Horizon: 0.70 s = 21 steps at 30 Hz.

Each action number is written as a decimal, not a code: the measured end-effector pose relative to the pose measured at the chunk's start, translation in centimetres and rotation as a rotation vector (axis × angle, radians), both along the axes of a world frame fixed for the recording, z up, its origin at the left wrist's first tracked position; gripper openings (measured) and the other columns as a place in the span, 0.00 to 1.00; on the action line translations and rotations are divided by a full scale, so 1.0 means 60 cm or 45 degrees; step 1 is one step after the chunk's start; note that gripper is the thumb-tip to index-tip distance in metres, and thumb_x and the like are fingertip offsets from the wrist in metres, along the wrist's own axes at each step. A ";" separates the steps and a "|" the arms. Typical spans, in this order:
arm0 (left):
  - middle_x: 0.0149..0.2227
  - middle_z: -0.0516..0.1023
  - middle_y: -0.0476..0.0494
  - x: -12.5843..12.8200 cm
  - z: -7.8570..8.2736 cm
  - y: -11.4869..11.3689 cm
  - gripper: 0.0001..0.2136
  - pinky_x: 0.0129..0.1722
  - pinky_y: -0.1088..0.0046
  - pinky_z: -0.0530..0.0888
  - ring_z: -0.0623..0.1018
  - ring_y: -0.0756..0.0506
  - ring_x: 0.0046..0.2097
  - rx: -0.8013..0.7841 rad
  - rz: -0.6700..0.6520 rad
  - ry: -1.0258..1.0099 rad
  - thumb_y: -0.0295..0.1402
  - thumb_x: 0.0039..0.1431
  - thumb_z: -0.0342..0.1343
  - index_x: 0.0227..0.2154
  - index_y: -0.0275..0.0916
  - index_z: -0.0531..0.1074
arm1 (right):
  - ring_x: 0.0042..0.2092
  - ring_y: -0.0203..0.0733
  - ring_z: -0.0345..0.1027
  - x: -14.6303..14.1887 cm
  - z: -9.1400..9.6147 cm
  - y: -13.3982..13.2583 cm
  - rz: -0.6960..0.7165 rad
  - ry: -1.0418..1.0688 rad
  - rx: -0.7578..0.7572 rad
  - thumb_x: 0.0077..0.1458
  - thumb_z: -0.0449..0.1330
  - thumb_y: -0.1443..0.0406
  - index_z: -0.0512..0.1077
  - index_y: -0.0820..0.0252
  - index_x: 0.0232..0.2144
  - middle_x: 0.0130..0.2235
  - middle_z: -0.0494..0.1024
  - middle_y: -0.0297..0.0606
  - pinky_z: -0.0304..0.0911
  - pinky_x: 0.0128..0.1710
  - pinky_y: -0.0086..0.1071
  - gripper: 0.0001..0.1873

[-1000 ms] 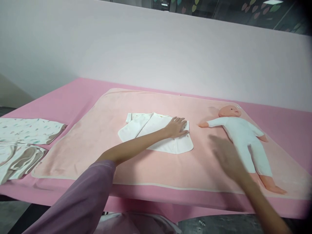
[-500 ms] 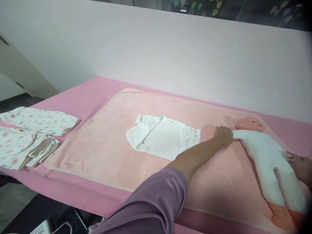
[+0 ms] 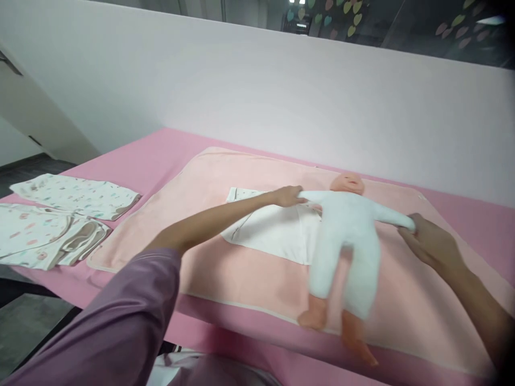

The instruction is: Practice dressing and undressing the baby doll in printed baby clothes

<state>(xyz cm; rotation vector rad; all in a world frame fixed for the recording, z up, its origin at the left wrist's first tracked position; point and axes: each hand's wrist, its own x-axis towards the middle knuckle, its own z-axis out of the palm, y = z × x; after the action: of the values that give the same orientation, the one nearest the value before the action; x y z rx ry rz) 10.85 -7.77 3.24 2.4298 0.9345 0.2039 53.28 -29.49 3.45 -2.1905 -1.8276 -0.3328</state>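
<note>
A baby doll (image 3: 348,225) with a white cloth body hangs by its two arms above the pink blanket, head tipped back toward the wall. My left hand (image 3: 287,197) is closed around the end of one doll arm. Around the end of the other arm, my right hand (image 3: 432,241) is closed too. Below and to the left of the doll, a white baby shirt (image 3: 273,230) lies spread flat, its right part hidden behind the doll. The doll's legs dangle toward me, slightly blurred.
A peach blanket (image 3: 161,225) covers much of the pink table (image 3: 140,150). At the left edge lie folded patterned baby clothes, one garment (image 3: 76,195) behind another (image 3: 36,236). A white partition (image 3: 301,102) rises along the far side.
The doll has been lifted off the blanket's right side and carried left, partly over the shirt. Both hands moved left with it, and my right hand has come further into view.
</note>
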 end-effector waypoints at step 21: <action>0.59 0.74 0.36 -0.364 -0.061 -0.127 0.15 0.57 0.55 0.67 0.70 0.35 0.60 0.659 0.186 -0.128 0.34 0.71 0.47 0.56 0.43 0.70 | 0.59 0.67 0.64 -0.362 -0.071 0.067 0.267 -0.096 0.154 0.68 0.49 0.58 0.69 0.66 0.60 0.60 0.73 0.60 0.65 0.51 0.56 0.25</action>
<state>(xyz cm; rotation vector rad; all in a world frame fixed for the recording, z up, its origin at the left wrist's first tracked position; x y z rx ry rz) -10.98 -15.42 -0.45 2.7758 1.1225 0.6899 31.58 -25.47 -0.79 -1.9105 -1.9990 -0.4730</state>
